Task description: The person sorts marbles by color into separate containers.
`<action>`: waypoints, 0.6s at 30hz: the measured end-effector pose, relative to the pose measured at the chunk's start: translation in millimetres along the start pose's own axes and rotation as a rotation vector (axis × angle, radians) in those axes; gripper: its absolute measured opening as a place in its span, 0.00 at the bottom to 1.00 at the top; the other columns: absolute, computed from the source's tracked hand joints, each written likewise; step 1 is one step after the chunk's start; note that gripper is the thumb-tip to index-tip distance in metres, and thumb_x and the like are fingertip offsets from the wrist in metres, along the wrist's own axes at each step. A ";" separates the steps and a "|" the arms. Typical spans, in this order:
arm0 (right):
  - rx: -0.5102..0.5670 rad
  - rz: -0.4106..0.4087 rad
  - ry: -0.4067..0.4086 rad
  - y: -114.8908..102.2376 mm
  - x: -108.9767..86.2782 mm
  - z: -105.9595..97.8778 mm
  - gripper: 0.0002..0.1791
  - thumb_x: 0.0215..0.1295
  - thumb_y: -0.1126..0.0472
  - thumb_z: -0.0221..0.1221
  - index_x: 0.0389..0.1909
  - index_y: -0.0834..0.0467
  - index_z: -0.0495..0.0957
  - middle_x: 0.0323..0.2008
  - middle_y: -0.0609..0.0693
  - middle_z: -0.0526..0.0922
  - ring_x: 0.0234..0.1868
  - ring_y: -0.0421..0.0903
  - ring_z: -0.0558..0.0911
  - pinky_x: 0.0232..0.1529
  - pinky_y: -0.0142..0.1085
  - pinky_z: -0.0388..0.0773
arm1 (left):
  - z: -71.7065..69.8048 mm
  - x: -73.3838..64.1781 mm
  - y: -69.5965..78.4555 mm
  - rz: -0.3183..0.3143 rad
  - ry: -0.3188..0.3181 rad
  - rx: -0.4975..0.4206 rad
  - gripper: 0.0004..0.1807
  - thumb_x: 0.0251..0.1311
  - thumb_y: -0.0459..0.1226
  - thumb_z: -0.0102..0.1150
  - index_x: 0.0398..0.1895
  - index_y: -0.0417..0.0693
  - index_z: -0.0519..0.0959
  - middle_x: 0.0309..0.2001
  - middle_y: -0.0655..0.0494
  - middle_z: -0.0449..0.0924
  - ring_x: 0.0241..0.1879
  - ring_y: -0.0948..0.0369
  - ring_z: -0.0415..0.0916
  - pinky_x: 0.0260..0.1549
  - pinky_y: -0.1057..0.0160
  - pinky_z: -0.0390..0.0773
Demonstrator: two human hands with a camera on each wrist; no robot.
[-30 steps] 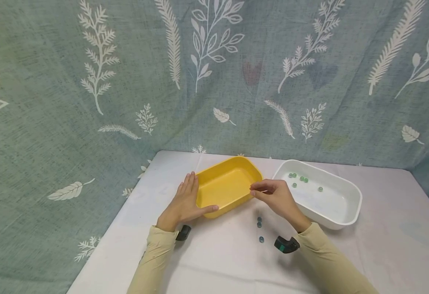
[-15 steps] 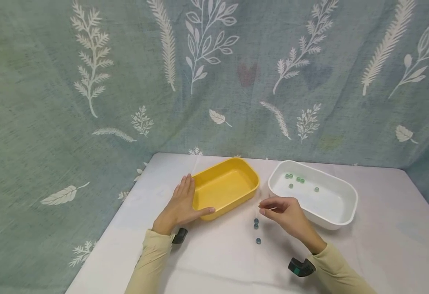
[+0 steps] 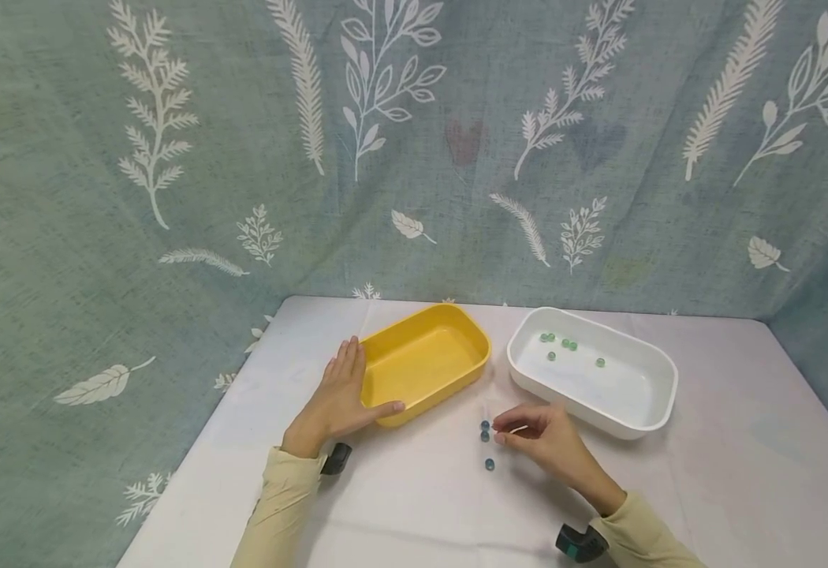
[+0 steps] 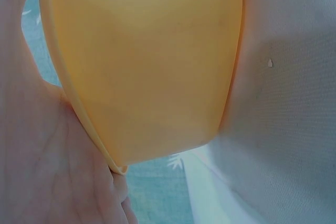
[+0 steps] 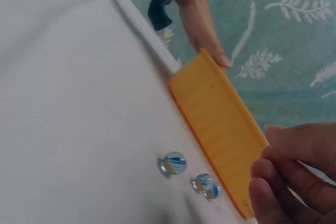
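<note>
My left hand rests at the left end of the yellow bin, fingers extended along its side and thumb over the near rim. In the left wrist view the palm lies right at the bin's rim. My right hand is just right of several blue glass marbles on the white cloth, thumb and forefinger slightly apart. No marble shows between its fingers. Two of these marbles sit together; one more marble lies nearer me. The right wrist view shows the blue-swirled marble beside the bin.
A white bin stands at the right, with several green marbles inside. The white-clothed table ends at a patterned green curtain behind and at the left.
My right hand has moved from the yellow bin's near right corner down towards me, beside the blue marbles. The left hand has stayed at the bin. The whole head view has shifted slightly.
</note>
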State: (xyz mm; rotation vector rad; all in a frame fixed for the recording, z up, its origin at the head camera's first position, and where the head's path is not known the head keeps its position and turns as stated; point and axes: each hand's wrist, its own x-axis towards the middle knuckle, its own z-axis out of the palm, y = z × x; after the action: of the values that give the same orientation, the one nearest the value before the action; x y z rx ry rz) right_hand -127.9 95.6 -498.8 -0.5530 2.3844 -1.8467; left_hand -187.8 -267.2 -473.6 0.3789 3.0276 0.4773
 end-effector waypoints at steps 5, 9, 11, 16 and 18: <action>0.008 0.002 -0.044 7.5 -4.0 3.1 0.11 0.60 0.66 0.71 0.43 0.65 0.88 0.42 0.62 0.90 0.39 0.34 0.88 0.43 0.32 0.87 | -1.0 -0.1 1.7 0.006 0.007 -0.002 0.75 0.51 0.78 0.56 0.82 0.33 0.38 0.85 0.38 0.29 0.85 0.43 0.30 0.82 0.39 0.41; 0.018 -0.002 -0.087 13.7 -5.7 4.9 0.11 0.61 0.67 0.71 0.44 0.66 0.88 0.41 0.64 0.90 0.38 0.34 0.87 0.42 0.31 0.87 | 0.3 0.1 1.2 0.006 0.007 0.000 0.75 0.51 0.79 0.56 0.82 0.33 0.38 0.85 0.38 0.29 0.85 0.43 0.30 0.82 0.39 0.41; 0.017 -0.002 -0.097 15.7 -6.4 6.2 0.11 0.60 0.67 0.71 0.43 0.66 0.88 0.41 0.64 0.90 0.38 0.34 0.87 0.42 0.31 0.86 | 0.5 -0.3 1.2 0.002 0.002 0.000 0.75 0.51 0.79 0.55 0.83 0.33 0.38 0.85 0.39 0.29 0.85 0.43 0.30 0.82 0.40 0.40; -0.013 0.013 -0.105 17.8 -7.9 7.8 0.12 0.59 0.66 0.72 0.43 0.64 0.88 0.41 0.62 0.90 0.38 0.34 0.86 0.42 0.30 0.86 | 0.6 -0.3 1.3 0.000 0.002 0.004 0.75 0.51 0.79 0.55 0.83 0.33 0.38 0.85 0.39 0.28 0.85 0.43 0.30 0.82 0.40 0.40; -0.031 0.011 -0.110 18.1 -8.2 7.5 0.12 0.59 0.66 0.72 0.43 0.64 0.88 0.41 0.60 0.90 0.38 0.34 0.86 0.43 0.30 0.86 | 1.0 0.0 1.3 0.000 0.002 0.004 0.75 0.51 0.79 0.55 0.83 0.34 0.38 0.85 0.39 0.28 0.85 0.43 0.30 0.82 0.40 0.40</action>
State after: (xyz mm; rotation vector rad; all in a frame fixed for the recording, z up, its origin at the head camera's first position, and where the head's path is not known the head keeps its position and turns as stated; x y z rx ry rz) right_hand -122.4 95.2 -519.4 -0.6260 2.3444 -1.7303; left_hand -187.4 -265.8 -474.1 0.3785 3.0304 0.4723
